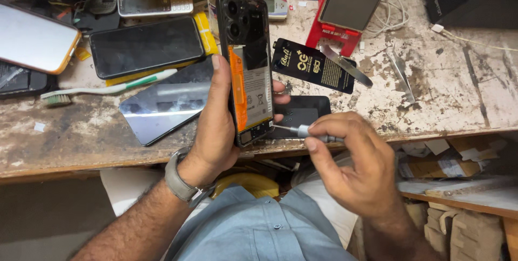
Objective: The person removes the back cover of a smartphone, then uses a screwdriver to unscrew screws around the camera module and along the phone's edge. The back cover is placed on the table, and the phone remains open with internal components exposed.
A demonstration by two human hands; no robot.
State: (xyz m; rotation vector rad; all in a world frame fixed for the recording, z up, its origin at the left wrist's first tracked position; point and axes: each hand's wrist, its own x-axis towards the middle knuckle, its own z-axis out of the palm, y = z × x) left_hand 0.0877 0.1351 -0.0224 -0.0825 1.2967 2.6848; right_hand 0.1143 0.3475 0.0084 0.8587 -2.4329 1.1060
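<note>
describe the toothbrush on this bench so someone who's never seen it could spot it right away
Start at the worn wooden workbench, then look left of the left hand holding the opened phone. The toothbrush lies flat between a dark phone and a reflective glass panel. It is the only long thin white-and-green thing among flat slabs, bristles pointing left.

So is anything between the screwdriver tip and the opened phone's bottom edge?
Nothing visible. The right hand holds the thin grey metal screwdriver with its tip at the lower edge of the opened black phone, held upright by the left hand.

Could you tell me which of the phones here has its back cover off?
The one held upright in the left hand: the opened phone, battery exposed; the others lie closed on the bench.
</note>
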